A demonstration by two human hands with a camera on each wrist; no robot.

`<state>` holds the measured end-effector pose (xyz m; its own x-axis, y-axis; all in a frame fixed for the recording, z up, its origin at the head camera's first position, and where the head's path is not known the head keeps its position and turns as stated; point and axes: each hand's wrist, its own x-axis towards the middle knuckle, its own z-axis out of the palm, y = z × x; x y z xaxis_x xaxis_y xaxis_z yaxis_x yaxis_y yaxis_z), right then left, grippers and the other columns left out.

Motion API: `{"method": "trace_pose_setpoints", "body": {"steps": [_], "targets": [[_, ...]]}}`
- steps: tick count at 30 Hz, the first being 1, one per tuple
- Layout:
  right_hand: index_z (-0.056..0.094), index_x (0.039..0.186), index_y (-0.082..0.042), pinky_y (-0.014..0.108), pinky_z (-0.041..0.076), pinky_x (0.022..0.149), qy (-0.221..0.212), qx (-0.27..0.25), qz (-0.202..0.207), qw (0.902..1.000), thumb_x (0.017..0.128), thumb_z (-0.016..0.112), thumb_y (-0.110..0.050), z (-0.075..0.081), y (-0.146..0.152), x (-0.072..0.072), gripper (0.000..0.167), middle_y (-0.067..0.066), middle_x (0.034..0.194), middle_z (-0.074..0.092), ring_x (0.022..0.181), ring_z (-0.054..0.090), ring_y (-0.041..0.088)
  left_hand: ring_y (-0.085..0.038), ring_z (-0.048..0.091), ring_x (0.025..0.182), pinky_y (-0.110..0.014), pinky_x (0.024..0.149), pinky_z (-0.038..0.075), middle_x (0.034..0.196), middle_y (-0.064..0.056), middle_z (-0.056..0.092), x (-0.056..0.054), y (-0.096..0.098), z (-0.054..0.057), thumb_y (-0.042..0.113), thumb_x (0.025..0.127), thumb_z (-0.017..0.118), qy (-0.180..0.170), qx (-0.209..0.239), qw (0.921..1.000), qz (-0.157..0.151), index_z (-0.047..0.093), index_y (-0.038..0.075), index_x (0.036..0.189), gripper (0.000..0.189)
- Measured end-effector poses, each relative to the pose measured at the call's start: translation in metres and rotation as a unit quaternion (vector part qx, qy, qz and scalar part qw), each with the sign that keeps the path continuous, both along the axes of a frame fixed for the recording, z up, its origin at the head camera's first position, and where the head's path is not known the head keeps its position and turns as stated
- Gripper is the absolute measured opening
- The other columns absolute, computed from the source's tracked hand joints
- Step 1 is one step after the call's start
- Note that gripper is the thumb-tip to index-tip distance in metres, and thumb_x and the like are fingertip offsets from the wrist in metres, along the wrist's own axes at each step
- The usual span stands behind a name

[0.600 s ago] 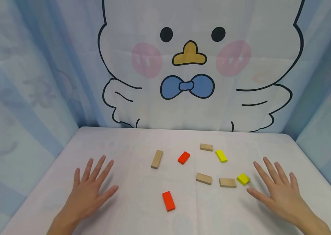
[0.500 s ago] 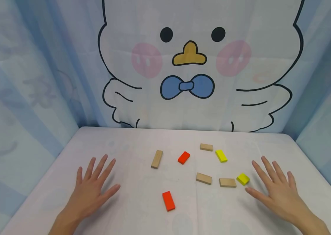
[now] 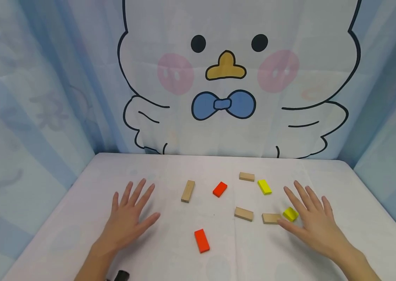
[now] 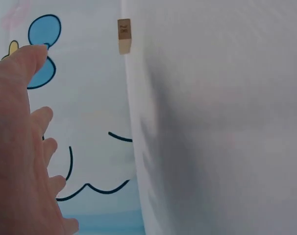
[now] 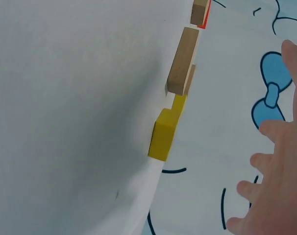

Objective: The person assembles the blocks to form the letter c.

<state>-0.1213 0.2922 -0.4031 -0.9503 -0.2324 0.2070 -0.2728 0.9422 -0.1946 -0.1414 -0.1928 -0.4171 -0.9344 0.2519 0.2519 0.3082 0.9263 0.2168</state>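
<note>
My left hand hovers palm down over the left of the table, fingers spread and holding nothing. The plain wooden block is nearest to it; in the left wrist view a wooden block stands well off the fingers. On the right, my right hand is also spread and holds nothing. Its thumb overlaps the end of another wooden block in the head view. Close by its fingers lies a yellow block; the right wrist view shows this yellow block apart from the hand.
Between the hands lie a red block in front and another red block farther back. More wooden blocks and a second yellow block are scattered right of centre. A cartoon curtain hangs behind the white-covered table.
Both hands have moved inward, the left one rightward and the right one leftward, and slightly forward. A small black object now shows beside the left wrist. The blocks stay where they were.
</note>
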Motion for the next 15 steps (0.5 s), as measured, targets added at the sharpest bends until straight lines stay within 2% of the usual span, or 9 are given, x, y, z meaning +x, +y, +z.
{"method": "trace_pose_setpoints", "body": {"steps": [5,15], "targets": [[0.027,0.161,-0.014,0.071,-0.003,0.112,0.002,-0.02,0.021,0.9996,0.091,0.065,-0.059,0.002,-0.019,-0.007,0.092,0.018,0.167,0.012,0.148,0.011,0.047,-0.043,0.009,0.151,-0.075,0.11,0.007,0.167,-0.008,0.017,-0.01,0.012,-0.003,0.057,0.094,0.059,0.002,0.005,1.0,-0.007,0.033,0.02,0.16,0.08],[0.038,0.157,-0.013,0.07,0.014,0.11,0.047,-0.05,0.087,0.9939,0.091,0.068,-0.052,-0.003,-0.059,-0.016,0.082,0.014,0.164,0.025,0.145,0.024,0.043,-0.042,0.017,0.149,-0.074,0.11,0.011,0.166,-0.009,0.023,-0.031,0.035,-0.016,0.053,0.094,0.062,0.012,0.044,0.9983,-0.037,0.037,0.019,0.158,0.077]]}}
